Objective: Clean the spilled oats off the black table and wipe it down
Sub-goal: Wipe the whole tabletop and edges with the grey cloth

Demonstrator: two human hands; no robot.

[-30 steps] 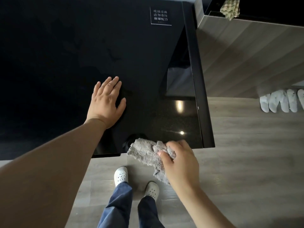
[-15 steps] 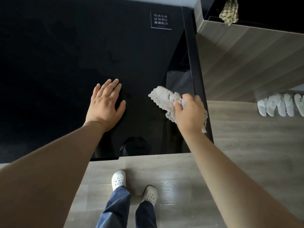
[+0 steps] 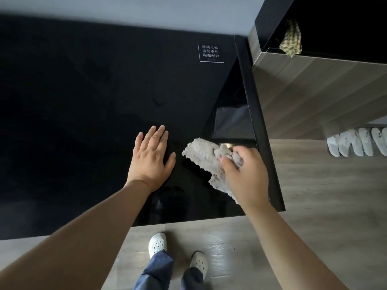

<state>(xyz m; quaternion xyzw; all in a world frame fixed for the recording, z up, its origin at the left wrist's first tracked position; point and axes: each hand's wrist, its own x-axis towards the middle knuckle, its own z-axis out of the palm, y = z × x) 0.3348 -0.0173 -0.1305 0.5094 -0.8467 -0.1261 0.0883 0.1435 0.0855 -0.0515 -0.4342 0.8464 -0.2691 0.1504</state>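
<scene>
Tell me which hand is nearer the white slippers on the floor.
Right. The right hand grips the grey cloth by the right edge of the table, toward the slippers; the left hand rests flat on it, farther left.

Just one cam, wide-angle, worn on the person's head, aimed fwd and steeply down over the near right corner of the black table (image 3: 88,97), close enough that their own white shoes (image 3: 157,244) show at frame bottom.

Home-like room: slippers (image 3: 356,143) lined by wooden cabinet (image 3: 314,91).
</scene>
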